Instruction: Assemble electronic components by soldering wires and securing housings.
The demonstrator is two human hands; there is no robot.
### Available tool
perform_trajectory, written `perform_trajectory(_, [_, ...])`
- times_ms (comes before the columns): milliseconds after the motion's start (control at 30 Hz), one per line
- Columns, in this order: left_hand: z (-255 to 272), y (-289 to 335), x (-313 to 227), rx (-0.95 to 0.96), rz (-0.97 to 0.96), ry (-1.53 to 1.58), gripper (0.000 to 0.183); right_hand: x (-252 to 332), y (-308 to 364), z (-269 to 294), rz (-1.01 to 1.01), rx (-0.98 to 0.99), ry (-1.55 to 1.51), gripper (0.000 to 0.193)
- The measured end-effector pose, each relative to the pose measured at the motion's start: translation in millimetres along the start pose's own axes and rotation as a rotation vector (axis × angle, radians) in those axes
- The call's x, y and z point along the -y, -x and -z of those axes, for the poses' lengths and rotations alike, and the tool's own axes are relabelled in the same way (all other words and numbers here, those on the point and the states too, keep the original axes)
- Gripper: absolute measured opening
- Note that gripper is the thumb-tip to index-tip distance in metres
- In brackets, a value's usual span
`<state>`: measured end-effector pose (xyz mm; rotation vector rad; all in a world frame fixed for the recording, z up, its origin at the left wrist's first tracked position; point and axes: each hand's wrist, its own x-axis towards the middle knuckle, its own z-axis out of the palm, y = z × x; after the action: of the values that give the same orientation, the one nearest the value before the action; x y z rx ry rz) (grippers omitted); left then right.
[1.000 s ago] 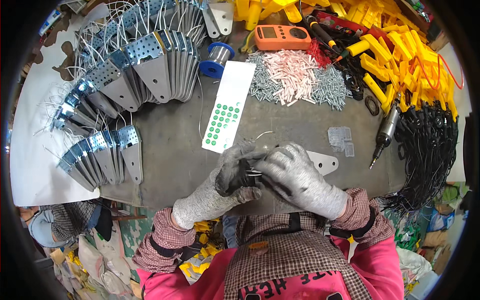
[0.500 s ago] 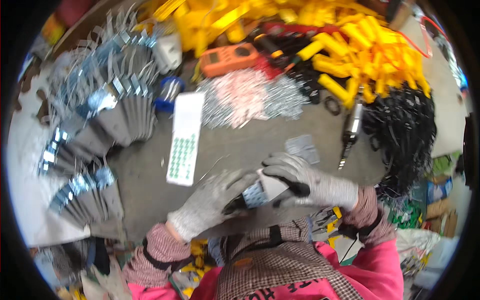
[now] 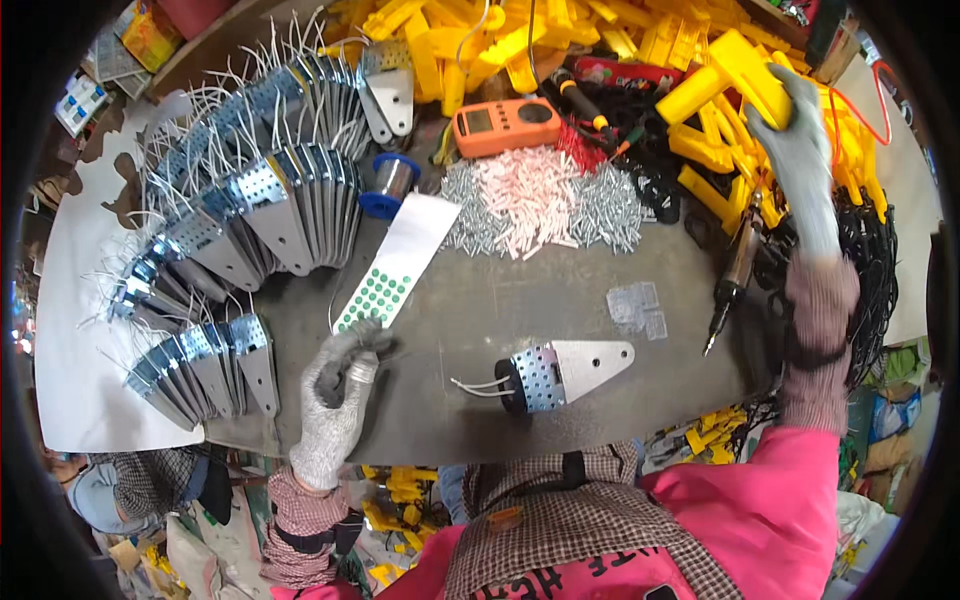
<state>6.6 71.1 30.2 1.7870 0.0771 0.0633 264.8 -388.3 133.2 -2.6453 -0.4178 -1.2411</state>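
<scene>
On the grey counter [image 3: 540,300], the perforated bracket [image 3: 585,370] lies newly released, freeing the right hand [image 3: 798,120] to grip a yellow housing [image 3: 748,78] beyond it, while the left hand [image 3: 338,388] curls left of it by a green-dotted sheet [image 3: 400,262], its grip unclear.

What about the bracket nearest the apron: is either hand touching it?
No, the bracket lies apart from both: the left hand is by the green-dotted sheet, the right hand on a yellow part.

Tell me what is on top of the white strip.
On the white strip, green round stickers show; the left hand covers part of the strip's bottom edge, hiding anything there.
</scene>
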Motion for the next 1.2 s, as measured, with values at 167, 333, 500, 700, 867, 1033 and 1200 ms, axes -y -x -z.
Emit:
perform_trajectory(167, [-73.0,-0.5,-55.2,0.107,-0.502,-0.061,0.076,123.6,152.1,89.0,0.564,0.312,-0.352,0.023])
perform_trajectory(333, [-45.9,-31.0,-7.8,0.258,0.250,0.422,0.066,150.9,189.0,66.0,0.298,0.531,-0.848,0.096])
perform_trajectory(500, [-73.7,-9.6,9.2,0.054,-0.126,-0.532,0.058,146.2,203.6,34.7,0.301,0.963,-0.659,0.086])
perform_trajectory(700, [-70.7,-3.4,-0.6,0.519,-0.572,-1.033,0.090,90.0,156.9,-38.7,0.020,0.464,-0.329,0.039])
perform_trajectory(867, [-68.8,-5.0,-23.5,0.661,-0.403,-1.011,0.112,98.6,134.7,-43.0,0.003,0.620,-0.173,0.041])
perform_trajectory(1033, [-66.4,-4.4,-22.1,0.664,-0.372,-0.974,0.112,93.4,126.8,-46.9,-0.210,0.555,-0.350,0.021])
perform_trajectory(1200, [-55.3,-7.0,-28.2,0.645,-0.443,-1.069,0.109,138.2,138.2,1.7,-0.171,0.444,-0.716,0.014])
